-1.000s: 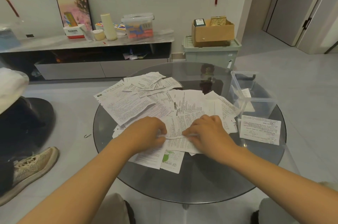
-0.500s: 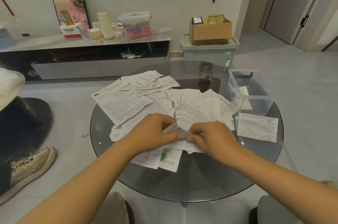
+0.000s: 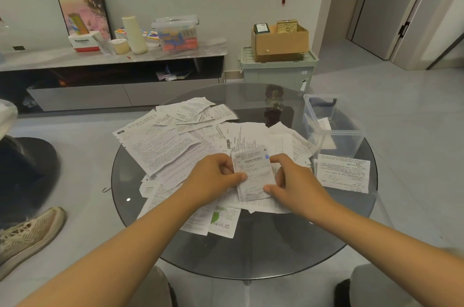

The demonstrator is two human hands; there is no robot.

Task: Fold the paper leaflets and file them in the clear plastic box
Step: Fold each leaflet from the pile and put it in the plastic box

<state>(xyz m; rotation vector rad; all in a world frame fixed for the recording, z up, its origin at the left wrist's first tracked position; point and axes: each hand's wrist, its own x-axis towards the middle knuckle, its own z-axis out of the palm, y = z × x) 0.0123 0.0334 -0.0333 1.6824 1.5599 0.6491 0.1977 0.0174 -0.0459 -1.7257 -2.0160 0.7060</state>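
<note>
Your left hand (image 3: 216, 178) and right hand (image 3: 298, 181) pinched folded leaflet (image 3: 253, 176) by its side edges, above loose leaflet pile (image 3: 175, 141) on glass table (image 3: 251, 251). Clear box (image 3: 329, 126) stood far right, lidless.

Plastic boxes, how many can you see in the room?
3. A clear plastic box on the glass table's right side, a lidded clear one on the long cabinet, and a green one on the floor under the cardboard box.

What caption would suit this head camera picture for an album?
Both hands, left hand and right hand, hold a folded leaflet above the paper pile, clear plastic box waiting nearby.
</note>
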